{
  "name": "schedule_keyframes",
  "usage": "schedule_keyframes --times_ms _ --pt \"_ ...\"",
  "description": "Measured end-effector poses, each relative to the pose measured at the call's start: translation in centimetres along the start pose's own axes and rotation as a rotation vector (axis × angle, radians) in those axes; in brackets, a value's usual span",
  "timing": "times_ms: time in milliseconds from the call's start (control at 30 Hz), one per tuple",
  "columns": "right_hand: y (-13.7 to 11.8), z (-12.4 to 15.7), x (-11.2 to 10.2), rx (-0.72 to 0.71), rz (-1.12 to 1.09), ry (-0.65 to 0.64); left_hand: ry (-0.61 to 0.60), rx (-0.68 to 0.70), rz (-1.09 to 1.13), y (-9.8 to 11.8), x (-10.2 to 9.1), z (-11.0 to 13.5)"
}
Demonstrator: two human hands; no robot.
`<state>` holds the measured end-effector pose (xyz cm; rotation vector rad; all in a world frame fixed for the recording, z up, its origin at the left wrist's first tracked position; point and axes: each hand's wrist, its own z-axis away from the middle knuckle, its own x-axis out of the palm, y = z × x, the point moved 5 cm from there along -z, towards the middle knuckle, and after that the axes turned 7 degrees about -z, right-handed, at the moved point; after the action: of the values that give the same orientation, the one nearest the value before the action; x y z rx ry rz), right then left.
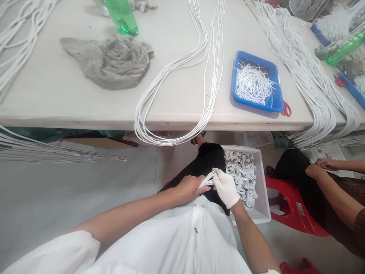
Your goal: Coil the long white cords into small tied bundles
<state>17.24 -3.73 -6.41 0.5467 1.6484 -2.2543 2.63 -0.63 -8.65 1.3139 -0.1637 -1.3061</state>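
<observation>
A small bundle of white cord [207, 180] is folded into loops and held between my two hands over my lap. My bare left hand [188, 190] is closed round the bundle's left end. On the right end, my gloved right hand [226, 187] closes its fingers; the glove is white. Just right of my leg stands a white bin [264, 190] holding many coiled cord bundles [242, 175]. Ahead, a long loop of white cords [173, 141] lies on the table and hangs over its front edge.
On the table [171, 99] are a crumpled grey cloth [114, 62], a green bottle [122, 17], a blue tray [258, 104] of short white offcuts and red-handled scissors [287, 109]. Thick cord hanks [310, 91] drape at right. A co-worker's hands [318, 169] are beside a red stool [296, 207].
</observation>
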Motion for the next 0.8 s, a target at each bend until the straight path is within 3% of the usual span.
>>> schedule_keyframes --times_ms 133,233,333,533,700,800 --pt "1.4 0.3 -0.3 0.244 -0.434 0.047 -0.003 -0.024 0.249 0.0 -1.6 0.0" --pt "1.2 0.3 -0.6 0.252 -0.573 0.060 -0.045 -0.037 0.466 -0.1 -2.3 0.0" --pt "0.7 0.2 -0.5 0.217 -0.551 0.058 -0.123 -0.065 0.612 -0.3 -2.1 0.1" --pt "0.2 -0.1 0.6 0.173 -0.554 0.002 -0.153 -0.048 0.591 0.2 -2.2 0.7" --pt "0.4 -0.4 0.0 0.172 -0.524 0.139 -0.169 -0.051 0.568 -0.1 -2.2 0.8" --pt "0.4 -0.3 0.3 0.144 -0.469 0.192 -0.079 -0.052 0.408 -0.4 -2.1 0.8"
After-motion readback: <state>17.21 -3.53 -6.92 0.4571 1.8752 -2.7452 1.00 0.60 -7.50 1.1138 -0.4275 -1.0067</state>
